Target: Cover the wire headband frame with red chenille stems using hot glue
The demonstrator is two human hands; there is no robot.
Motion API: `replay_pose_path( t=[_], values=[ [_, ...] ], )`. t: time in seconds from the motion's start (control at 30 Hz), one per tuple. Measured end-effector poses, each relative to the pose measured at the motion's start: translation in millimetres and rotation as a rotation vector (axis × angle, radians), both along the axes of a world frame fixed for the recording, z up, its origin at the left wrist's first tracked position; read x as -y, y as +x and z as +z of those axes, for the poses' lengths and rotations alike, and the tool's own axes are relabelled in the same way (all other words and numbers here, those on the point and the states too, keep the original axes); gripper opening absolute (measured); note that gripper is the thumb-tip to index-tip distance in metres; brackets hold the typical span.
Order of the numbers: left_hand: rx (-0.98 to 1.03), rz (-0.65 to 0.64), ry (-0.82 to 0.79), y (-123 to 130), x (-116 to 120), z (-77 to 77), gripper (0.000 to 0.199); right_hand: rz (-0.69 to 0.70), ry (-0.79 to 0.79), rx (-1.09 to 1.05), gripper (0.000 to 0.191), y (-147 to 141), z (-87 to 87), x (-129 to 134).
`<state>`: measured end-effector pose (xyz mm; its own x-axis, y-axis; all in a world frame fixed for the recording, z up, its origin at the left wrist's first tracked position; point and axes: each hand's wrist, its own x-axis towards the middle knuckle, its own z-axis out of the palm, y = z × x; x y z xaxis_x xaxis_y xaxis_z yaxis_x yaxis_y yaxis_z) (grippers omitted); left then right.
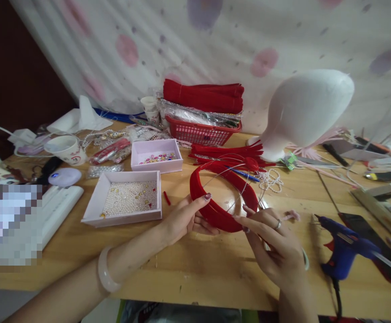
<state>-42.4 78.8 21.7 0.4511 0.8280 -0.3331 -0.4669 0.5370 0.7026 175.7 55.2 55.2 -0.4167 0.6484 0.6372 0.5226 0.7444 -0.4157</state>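
Observation:
A red fuzzy band shaped into a ring [215, 215], a crown-like headpiece with thin wires arching over it and a round red piece [251, 164] on the wires, is held up above the table. My left hand [188, 217] grips its left side, thumb on the outer face and fingers underneath. With its fingertips, my right hand [276, 244] pinches the front right lower edge of the band. A pale green curved piece shows behind the right hand; what it belongs to is hidden. Silvery loops show just above the right fingers.
Two white boxes, one with pearls [91, 208] and one with gems [135, 166], stand left. A blue glue gun [341, 251] lies right. Behind are a red basket [202, 132], red pipe cleaners [225, 152], a white mannequin head [310, 107] and a paper cup [67, 152].

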Motion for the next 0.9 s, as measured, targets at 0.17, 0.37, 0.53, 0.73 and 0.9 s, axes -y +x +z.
replay_pose_path(
  t=[0.17, 0.37, 0.53, 0.73, 0.9],
  values=[
    [0.001, 0.015, -0.009, 1.3, 0.0, 1.4, 0.043, 0.018, -0.020, 0.002, 0.046, -0.1, 0.0, -0.1],
    [0.013, 0.010, -0.012, -0.5, -0.5, 3.7, 0.044, -0.002, -0.005, 0.003, 0.048, -0.9, -2.1, 0.5],
    [0.006, 0.003, 0.004, -1.2, -0.4, 2.6, 0.044, -0.002, -0.040, -0.021, 0.052, -0.3, -4.4, 1.3],
    [-0.010, 0.011, 0.000, -1.5, -1.0, -2.3, 0.043, 0.014, -0.064, -0.046, 0.053, -0.5, -6.7, -0.1],
    [-0.035, 0.014, 0.011, -1.4, 0.4, 0.8, 0.052, 0.024, -0.068, -0.042, 0.055, -1.4, -5.6, -0.1]
  ],
)
